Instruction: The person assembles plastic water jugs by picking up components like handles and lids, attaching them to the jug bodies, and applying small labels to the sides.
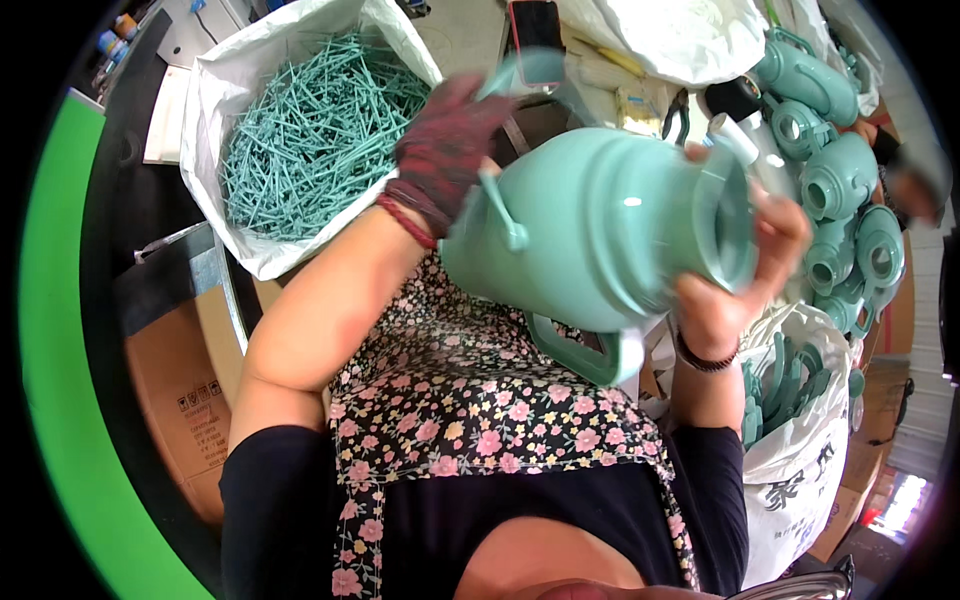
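A teal plastic jug shell (pixel 570 230) lies sideways in the air before my apron, its open neck facing right and its looped handle pointing down toward me. My right hand (pixel 740 265), bare, is wrapped around the neck. At the jug's base end is my left hand (pixel 450 145) in a dark red and black glove. Its fingers are closed on a curved teal plastic piece (pixel 540 75), smeared by motion, whose exact kind I cannot make out. A small curved arm on the jug's side stands close to the glove.
A white sack (pixel 210 130) full of thin teal plastic sticks stands at the left. Several more teal jug shells (pixel 840 175) are piled at the right, above a white bag (pixel 795 480) of teal parts. A phone (pixel 537 40) and pliers (pixel 676 115) lie at the far side.
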Motion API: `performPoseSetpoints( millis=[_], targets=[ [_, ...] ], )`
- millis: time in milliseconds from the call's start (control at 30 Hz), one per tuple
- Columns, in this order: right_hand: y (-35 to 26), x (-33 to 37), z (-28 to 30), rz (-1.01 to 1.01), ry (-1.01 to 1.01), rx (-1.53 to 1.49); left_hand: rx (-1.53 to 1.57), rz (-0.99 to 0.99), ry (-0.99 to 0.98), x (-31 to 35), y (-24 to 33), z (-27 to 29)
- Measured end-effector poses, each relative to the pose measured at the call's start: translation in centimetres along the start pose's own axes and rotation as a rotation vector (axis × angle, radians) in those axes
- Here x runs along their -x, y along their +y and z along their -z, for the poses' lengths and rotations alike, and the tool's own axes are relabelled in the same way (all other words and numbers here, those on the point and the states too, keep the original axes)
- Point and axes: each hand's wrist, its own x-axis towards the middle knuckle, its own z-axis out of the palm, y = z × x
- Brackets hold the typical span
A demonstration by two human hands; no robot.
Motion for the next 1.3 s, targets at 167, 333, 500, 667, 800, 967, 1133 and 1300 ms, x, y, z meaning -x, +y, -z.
performPoseSetpoints(
  millis=[167, 333, 500, 667, 800, 967, 1133, 1300],
  targets=[
    [-3.8, -3.2, 5.1, 0.143, -0.283, 0.346, 1.780, 1.321, -0.181, 7.3, -1.1, 1.9],
    [0.7, -3.1, 3.2, -0.183, -0.332, 0.608, 1.384, 1.268, 0.127, 13.7, -2.8, 7.8],
    [4.8, -3.5, 7.0, -0.317, -0.013, 0.293, 1.115, 0.968, 0.348, 9.2, 0.4, 9.8],
    [2.1, -5.6, 13.7, -0.379, 0.256, -0.245, 1.352, 0.712, 0.140, 6.8, -1.0, 10.5],
    [0.8, -6.7, 15.3, -0.448, 0.198, -0.536, 1.139, 1.139, 0.357, 6.4, -0.3, 5.9],
    [4.4, -7.0, 17.9, -0.429, 0.523, -0.724, 1.222, 1.102, 0.127, 6.4, 0.5, 3.7],
    [5.4, -9.9, 23.0, -0.088, 0.769, -0.734, 1.129, 1.055, 0.207, 8.5, -1.4, 6.2],
    [4.2, -14.5, 34.8, -0.127, 0.868, -0.467, 1.090, 1.213, 0.362, 10.6, -3.2, 7.8]
  ],
)
